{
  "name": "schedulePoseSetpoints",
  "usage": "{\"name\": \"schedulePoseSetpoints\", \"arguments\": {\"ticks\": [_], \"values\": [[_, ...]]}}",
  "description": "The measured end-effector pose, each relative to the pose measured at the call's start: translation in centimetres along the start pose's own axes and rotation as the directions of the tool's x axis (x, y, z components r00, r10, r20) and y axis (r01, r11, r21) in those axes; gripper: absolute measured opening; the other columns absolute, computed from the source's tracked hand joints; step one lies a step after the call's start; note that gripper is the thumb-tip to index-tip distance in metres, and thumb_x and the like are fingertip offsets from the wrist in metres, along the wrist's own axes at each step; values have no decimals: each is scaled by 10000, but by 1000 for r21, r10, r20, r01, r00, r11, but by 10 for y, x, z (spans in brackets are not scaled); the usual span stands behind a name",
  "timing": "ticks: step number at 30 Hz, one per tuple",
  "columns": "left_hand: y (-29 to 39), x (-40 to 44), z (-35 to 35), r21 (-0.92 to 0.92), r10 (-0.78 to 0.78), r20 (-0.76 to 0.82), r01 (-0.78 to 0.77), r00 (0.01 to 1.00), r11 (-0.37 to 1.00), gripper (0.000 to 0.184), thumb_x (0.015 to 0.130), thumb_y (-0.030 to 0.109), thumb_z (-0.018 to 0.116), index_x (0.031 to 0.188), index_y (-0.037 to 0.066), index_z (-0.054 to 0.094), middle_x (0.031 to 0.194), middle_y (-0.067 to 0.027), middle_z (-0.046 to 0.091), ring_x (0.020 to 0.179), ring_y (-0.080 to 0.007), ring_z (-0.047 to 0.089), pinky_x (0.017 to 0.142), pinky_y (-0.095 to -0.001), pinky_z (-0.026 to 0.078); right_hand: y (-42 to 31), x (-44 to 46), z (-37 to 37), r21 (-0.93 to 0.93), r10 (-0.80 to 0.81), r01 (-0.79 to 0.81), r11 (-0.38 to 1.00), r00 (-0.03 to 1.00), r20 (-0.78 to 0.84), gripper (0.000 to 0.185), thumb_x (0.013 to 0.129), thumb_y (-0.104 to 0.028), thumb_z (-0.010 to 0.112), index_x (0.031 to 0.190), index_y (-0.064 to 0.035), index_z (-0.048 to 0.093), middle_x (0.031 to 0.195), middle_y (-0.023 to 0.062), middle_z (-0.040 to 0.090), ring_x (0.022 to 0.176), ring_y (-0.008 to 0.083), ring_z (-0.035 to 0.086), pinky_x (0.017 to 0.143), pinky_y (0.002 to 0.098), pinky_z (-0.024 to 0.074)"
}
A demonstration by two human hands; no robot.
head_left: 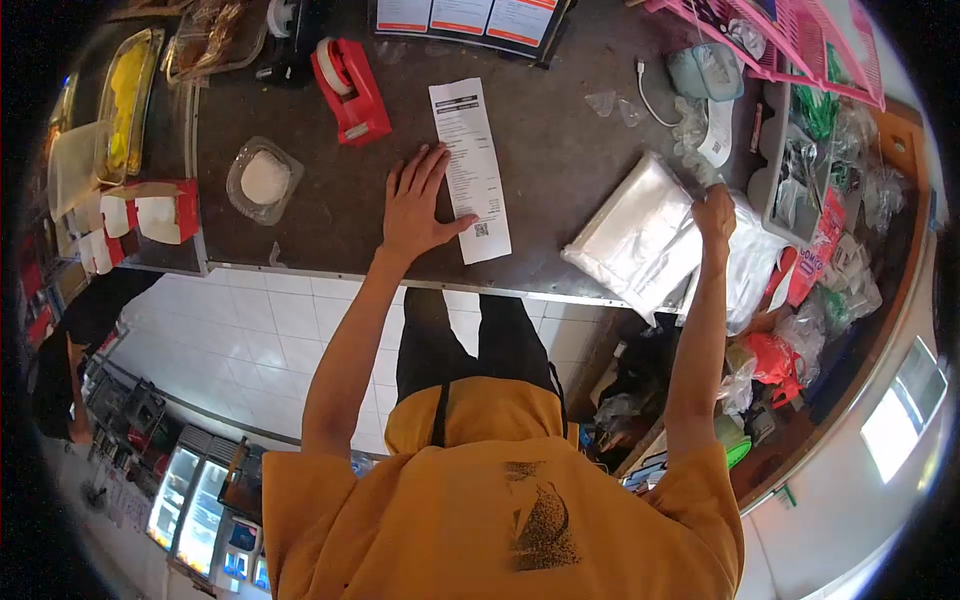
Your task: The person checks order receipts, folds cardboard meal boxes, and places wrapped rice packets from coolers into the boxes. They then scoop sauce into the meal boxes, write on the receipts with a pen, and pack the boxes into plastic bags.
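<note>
Receipt (474, 180) lies flat on the bench (330, 200), your left hand (412, 215) against it, fingers released. Your right hand (714, 215) is clenched at the clear bags (640, 235); exact grip, cannot tell. Hazards: bags overhang the front edge, so a pull could spill them; a dragging thumb could crease the receipt.

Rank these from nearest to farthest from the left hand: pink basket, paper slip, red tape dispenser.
Left hand, head view:
1. Paper slip, partly under it.
2. Red tape dispenser, just beyond it.
3. Pink basket, far right.
</note>
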State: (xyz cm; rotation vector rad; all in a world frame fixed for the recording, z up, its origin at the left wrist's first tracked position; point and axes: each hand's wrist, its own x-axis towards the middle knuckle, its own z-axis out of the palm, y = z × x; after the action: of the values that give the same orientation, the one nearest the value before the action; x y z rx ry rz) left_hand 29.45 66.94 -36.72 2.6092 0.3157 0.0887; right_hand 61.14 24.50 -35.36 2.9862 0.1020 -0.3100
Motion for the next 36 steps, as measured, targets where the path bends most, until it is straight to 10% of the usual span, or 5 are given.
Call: {"name": "schedulePoseSetpoints", "arguments": {"ticks": [12, 17, 21, 27, 36], "values": [[-1, 0, 2, 20, -3, -5, 3, 1000, 1000, 1028, 663, 616, 773, 1470, 102, 397, 1534, -60, 390, 1432, -290, 325, 1158, -554, 210, -20, 7, -54, 225, 122, -56, 973, 948, -293, 232, 970, -211, 503, 1003, -11, 615, 956, 251, 653, 840, 333, 679, 672, 439, 551], [4, 2, -1, 47, -4, -15, 4, 1000, 999, 993, 666, 608, 764, 1435, 74, 433, 1521, -47, 397, 1433, -258, 326, 1163, -543, 218, -113, -98, -136, 959, -9, 221, 179, 975, -223, 108, 976, -156, 591, 945, -74, 653, 739, -26, 606, 661, 61, 525, 598, 211, 414], [5, 3, -2, 59, 1, -4, -1, 1000, 998, 990, 668, 586, 767, 1444, 75, 425, 1528, -47, 392, 1431, -262, 329, 1164, -539, 218, -220, -199, -59, 898, -367, -352, -266, 898, 244, 205, 953, -102, 602, 1076, 56, 647, 1047, 149, 697, 848, 217, 704, 759, 361, 611], [3, 3, 0, 57, 18, -20, -16, 1000, 998, 994, 660, 555, 771, 1455, 77, 413, 1535, -45, 387, 1434, -264, 328, 1167, -533, 213, -273, -237, -64, 913, -280, 265, 310, 943, -179, 142, 785, 32, 693, 911, -32, 679, 906, 137, 700, 774, 240, 710, 662, 327, 557], [4, 1, 1, 57, -3, -8, 3, 1000, 998, 1034, 619, 538, 792, 1466, 94, 400, 1534, -35, 387, 1431, -254, 333, 1168, -518, 212, -278, -239, -21, 885, -230, 396, 243, 910, -344, 148, 759, 67, 721, 867, -26, 680, 842, 100, 701, 695, 201, 684, 606, 299, 522]]}}
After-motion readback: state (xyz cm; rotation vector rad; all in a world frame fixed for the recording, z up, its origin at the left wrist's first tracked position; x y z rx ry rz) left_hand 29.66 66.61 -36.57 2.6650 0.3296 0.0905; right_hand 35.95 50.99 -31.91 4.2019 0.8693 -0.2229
